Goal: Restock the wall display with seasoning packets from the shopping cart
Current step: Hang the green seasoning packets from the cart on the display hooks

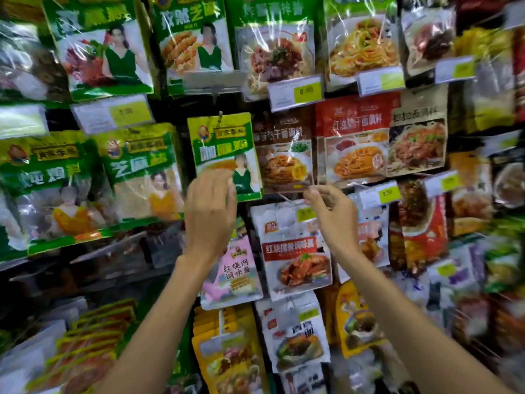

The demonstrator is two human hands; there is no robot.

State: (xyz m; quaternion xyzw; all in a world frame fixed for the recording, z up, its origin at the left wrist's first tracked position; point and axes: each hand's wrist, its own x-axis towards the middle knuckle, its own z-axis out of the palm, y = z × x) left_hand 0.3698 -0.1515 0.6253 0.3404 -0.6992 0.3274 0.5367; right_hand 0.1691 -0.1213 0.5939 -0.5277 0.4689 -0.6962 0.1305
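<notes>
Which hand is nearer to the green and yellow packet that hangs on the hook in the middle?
Left. The left hand overlaps the lower edge of the green and yellow packet; the right hand is off to its right, below the brown noodle packet.

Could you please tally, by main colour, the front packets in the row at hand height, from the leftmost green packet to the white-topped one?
Green packets: 3
Brown packet: 1
Red packet: 1
White-topped packet: 1
Total: 6
</notes>
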